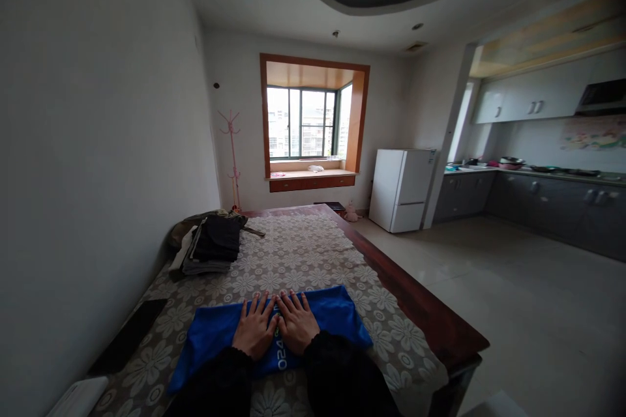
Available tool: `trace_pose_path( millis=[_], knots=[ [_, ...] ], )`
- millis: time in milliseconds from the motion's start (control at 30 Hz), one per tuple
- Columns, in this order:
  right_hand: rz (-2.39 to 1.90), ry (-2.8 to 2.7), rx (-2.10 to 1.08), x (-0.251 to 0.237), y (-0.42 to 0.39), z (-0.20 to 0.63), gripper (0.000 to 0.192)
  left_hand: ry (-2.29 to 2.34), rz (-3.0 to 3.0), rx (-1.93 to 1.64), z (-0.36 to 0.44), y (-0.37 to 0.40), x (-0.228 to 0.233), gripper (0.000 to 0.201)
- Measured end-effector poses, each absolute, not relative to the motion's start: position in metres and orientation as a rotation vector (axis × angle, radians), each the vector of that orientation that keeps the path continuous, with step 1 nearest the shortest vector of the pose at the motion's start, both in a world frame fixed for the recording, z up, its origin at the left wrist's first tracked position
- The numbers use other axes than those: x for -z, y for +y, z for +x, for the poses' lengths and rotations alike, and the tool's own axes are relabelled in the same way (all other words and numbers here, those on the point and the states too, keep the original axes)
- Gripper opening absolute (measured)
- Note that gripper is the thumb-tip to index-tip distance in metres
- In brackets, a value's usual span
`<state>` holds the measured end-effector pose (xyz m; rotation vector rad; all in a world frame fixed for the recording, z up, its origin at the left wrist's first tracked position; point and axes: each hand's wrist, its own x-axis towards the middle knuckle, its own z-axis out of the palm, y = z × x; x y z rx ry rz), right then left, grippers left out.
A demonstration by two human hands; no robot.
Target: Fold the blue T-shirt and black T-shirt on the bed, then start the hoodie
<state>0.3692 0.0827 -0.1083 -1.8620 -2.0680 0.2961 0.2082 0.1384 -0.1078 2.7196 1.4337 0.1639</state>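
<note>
While both hands [276, 329] press flat, side by side, blue cloth [332, 313] nears table edge [415, 303]

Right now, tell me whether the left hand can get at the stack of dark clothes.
Probably yes, with a stretch. The left hand lies flat on the blue cloth, and only bare lace tablecloth lies between it and the clothes stack farther up the table's left side.

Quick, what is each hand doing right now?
Left hand: open, palm flat on the blue cloth, holding nothing.
Right hand: open, flat on the same cloth, holding nothing.
</note>
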Motion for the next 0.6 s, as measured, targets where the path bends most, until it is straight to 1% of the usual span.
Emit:
trace_pose_path(
  millis=[600],
  knots=[
    [-1.884,-2.087,-0.251,0.114,0.085,0.37,0.062,1.409,2.712,-0.262,0.206,0.142,0.12,0.064]
  ],
)
